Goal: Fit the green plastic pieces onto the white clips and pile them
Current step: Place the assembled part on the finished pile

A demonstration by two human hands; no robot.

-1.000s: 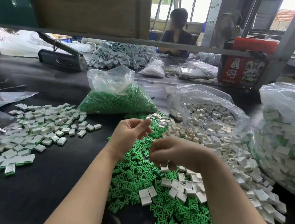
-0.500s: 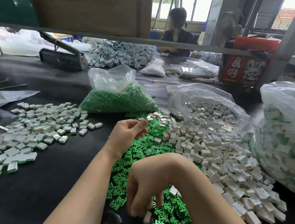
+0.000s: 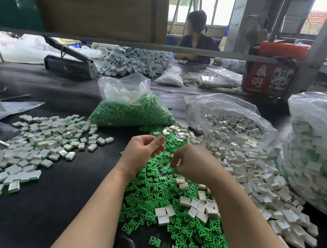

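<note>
Your right hand [image 3: 189, 163] is back up from the green pieces [image 3: 170, 213], pinching a small white clip [image 3: 177, 161]. Left hand [image 3: 143, 151] waits loosely curled, apparently holding nothing. Fitting comes next.

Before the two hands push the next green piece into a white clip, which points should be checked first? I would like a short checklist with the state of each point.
1. Right hand holds a white clip: ok, something white shows between its curled fingers.
2. Left hand holds a green piece: cannot tell, nothing green shows at its pinched fingertips.
3. Loose green pieces lie under the hands: ok.
4. Loose white clips lie on the right: ok.
5. Pile of finished clips on the left is there to receive more: ok.
</note>
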